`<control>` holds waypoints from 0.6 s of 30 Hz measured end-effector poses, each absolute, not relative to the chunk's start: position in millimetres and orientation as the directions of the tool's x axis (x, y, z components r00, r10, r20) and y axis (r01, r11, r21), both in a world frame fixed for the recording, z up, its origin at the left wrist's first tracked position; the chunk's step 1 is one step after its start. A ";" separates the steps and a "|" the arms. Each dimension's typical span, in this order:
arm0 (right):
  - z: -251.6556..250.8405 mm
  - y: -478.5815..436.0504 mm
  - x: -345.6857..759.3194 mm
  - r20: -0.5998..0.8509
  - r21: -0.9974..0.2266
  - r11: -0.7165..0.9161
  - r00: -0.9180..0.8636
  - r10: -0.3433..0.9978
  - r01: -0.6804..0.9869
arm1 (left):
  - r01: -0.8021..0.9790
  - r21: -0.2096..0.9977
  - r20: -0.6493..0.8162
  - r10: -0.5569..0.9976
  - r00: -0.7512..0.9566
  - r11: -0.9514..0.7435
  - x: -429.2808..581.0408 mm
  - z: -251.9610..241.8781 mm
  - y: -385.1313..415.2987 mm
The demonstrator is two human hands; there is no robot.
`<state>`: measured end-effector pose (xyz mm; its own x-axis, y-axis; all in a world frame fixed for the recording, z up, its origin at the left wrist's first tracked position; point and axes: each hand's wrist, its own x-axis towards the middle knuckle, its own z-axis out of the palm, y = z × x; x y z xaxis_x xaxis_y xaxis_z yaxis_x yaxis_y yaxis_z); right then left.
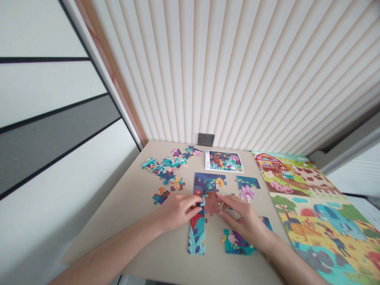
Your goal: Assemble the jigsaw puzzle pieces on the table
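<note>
A brown bear puzzle piece [211, 202] lies at the inner edge of a partly joined jigsaw puzzle [204, 180] with a dark blue night scene. My right hand [245, 219] has its thumb and fingertips on the right side of the bear piece. My left hand [178, 209] is to its left, thumb and fingers bent around the puzzle's edge near a small light-blue figure. Below, a joined strip with a red and teal leaf pattern [196, 235] runs toward me. Under my right wrist a joined corner section [237, 243] is partly hidden.
Loose puzzle pieces [166, 166] are heaped at the back left. A picture card [224, 161] lies at the back, and a joined corner with a purple animal [247, 188] at the right. Finished animal puzzles [320, 221] cover the right side. A ribbed wall with a socket [206, 139] stands behind.
</note>
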<state>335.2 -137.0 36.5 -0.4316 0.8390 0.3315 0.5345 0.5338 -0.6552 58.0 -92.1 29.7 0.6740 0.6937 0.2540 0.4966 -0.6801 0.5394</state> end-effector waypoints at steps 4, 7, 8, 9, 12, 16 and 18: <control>38.1 -138.1 334.9 0.334 -0.626 0.562 -0.465 0.820 0.541 | 0.501 0.516 0.262 0.685 0.679 -0.695 57.1 29.2 -91.6; 37.7 -139.1 336.1 0.332 -0.611 0.575 -0.484 0.810 0.544 | 0.506 0.517 0.257 0.689 0.678 -0.691 57.4 29.0 -91.6; 37.6 -139.4 336.6 0.328 -0.606 0.577 -0.488 0.809 0.547 | 0.507 0.519 0.252 0.690 0.678 -0.688 57.5 29.0 -91.7; 37.5 -139.6 337.1 0.327 -0.602 0.578 -0.491 0.808 0.551 | 0.507 0.523 0.247 0.691 0.679 -0.685 57.7 29.0 -91.8; 37.6 -140.2 338.1 0.324 -0.591 0.583 -0.497 0.805 0.558 | 0.504 0.530 0.236 0.690 0.685 -0.682 57.5 28.8 -91.8; 37.5 -140.5 338.5 0.330 -0.576 0.591 -0.501 0.800 0.565 | 0.496 0.515 0.241 0.674 0.699 -0.699 56.9 28.1 -90.8; 36.9 -140.5 338.7 0.335 -0.565 0.598 -0.504 0.796 0.569 | 0.490 0.501 0.255 0.663 0.704 -0.713 57.0 27.2 -90.2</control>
